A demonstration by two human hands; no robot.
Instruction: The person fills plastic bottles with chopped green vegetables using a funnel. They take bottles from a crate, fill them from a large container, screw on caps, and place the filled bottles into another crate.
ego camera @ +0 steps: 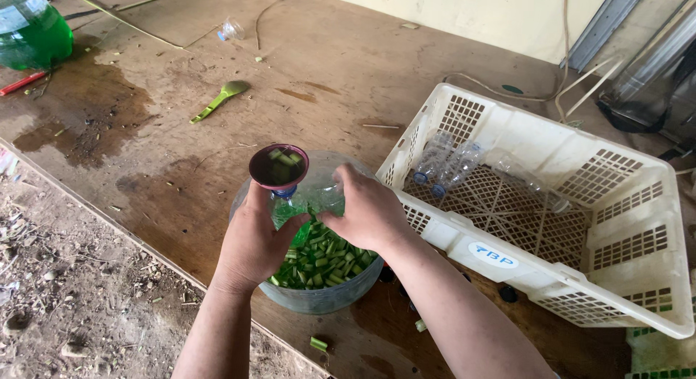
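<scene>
Bottle (284, 205), small, clear plastic with a blue neck, upright over a round grey-blue bowl (319, 296) at the near edge of a stained wooden table (217, 96); lower part of the bottle hidden behind the left hand. Dark purple funnel (279, 166) seated in the bottle's mouth, a few green stem pieces lying inside it. Left hand (250, 245) wrapped around the bottle from the near side, thumb up along the neck just under the funnel, fingers curled around the body. Right hand (370, 212) arched over the bowl just beside the funnel, fingers bent and drawn together at the tips, pointing down toward the bottle; whether anything is pinched between them cannot be told. Bowl filled with chopped green stems (322, 259), cut short, heaped to the rim. One loose green piece (318, 343) on the table in front of the bowl. White plastic crate (616, 292) with slotted walls to the right of the bowl, touching or nearly touching it, with several empty clear bottles (453, 165) lying on its floor. Green spoon (221, 98) lying farther back on the table, well apart from the hands. Large jug of green liquid (32, 31) at the far left corner. Bare dirt ground (65, 277) below the table's near edge.
</scene>
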